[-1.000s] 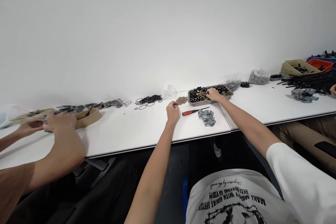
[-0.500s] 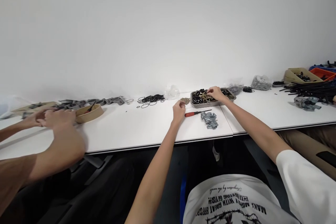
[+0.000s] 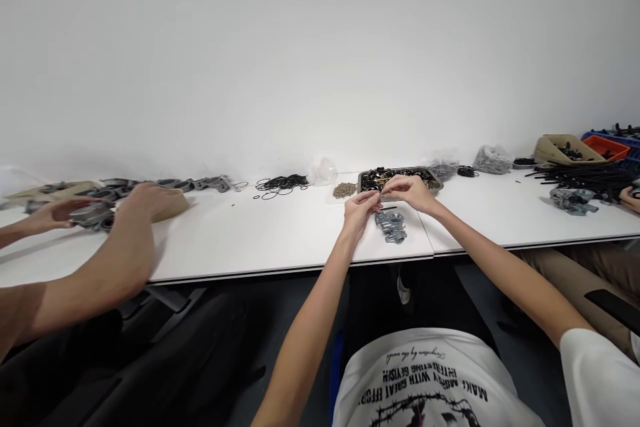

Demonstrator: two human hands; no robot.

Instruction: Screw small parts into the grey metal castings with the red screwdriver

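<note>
My left hand [image 3: 360, 210] and my right hand [image 3: 409, 192] meet fingertip to fingertip in front of the metal tray [image 3: 438, 181]. Both are pinched closed around something too small to make out. Dark and brass-coloured small parts [image 3: 373, 179] fill the tray. Just below my fingers a grey metal carburetor body [image 3: 392, 228] lies on the white table. Of the screwdriver, only the dark shaft [image 3: 388, 208] shows behind the carburetor body; my left hand covers its red handle. A pile of small brass pieces [image 3: 345, 190] is left of the tray.
Black rubber rings [image 3: 283, 183] and a clear plastic bag [image 3: 323, 172] lie to the left. A co-worker's hands [image 3: 143, 203] handle a grey metal part [image 3: 94, 215] at far left. On the right are another carburetor [image 3: 574, 200], black tubes [image 3: 575, 177] and bins [image 3: 565, 148].
My right hand has come out of the tray toward me and joined my left hand, which moved right over the screwdriver handle. The co-worker's hands at left have moved apart, showing the metal part.
</note>
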